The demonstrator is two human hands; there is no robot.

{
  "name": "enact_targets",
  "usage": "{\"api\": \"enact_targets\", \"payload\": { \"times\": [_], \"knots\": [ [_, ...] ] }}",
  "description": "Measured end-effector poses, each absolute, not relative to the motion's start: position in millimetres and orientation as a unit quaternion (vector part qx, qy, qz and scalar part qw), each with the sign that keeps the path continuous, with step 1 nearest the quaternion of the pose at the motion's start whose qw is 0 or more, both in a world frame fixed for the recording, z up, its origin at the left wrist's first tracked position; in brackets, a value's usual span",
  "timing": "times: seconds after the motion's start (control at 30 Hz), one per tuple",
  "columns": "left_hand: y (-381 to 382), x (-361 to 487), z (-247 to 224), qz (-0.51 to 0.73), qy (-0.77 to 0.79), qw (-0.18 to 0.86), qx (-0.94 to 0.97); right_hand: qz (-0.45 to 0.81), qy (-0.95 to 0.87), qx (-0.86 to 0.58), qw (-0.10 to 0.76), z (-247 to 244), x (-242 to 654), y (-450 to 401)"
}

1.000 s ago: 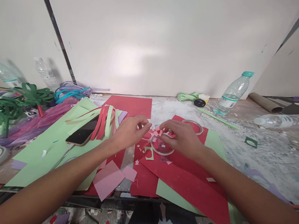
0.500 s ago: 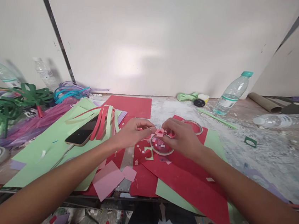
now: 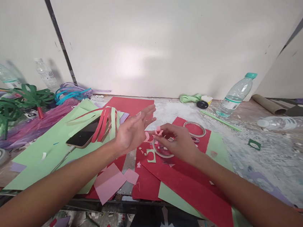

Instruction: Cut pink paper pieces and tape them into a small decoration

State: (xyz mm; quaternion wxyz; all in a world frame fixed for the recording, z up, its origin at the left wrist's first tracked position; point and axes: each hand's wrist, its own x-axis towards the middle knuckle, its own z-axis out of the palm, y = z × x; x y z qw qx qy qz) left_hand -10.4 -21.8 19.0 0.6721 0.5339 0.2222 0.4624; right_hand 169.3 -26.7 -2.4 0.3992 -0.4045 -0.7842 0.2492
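Where right hand [image 3: 179, 140] pinches, pink paper [image 3: 158, 131], fingertip-held

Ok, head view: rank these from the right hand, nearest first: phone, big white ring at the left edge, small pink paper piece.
1. Small pink paper piece: held by the right hand.
2. Phone: off to the left, on green paper.
3. Big white ring: farther left, at the picture's edge.

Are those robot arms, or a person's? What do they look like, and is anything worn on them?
They're a person's. The left hand and right hand are both bare, with no gloves, rings or watch to be seen. No sleeves show on the forearms either.
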Motion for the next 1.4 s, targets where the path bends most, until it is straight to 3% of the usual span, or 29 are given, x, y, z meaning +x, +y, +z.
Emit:
{"api": "enact_targets", "payload": {
  "times": [0.37,0.77,1.4],
  "knots": [
    [-36,5,15,0.511,0.230,0.592,0.579,0.304,-0.746,-0.414,0.424,-17,154,-29],
    [-36,1,20,0.491,0.207,0.618,0.578,0.143,-0.788,-0.413,0.433,-14,157,-29],
    [-31,0,22,0.533,0.291,0.549,0.575,0.136,-0.778,-0.372,0.489,-22,145,-30]
  ]
}}
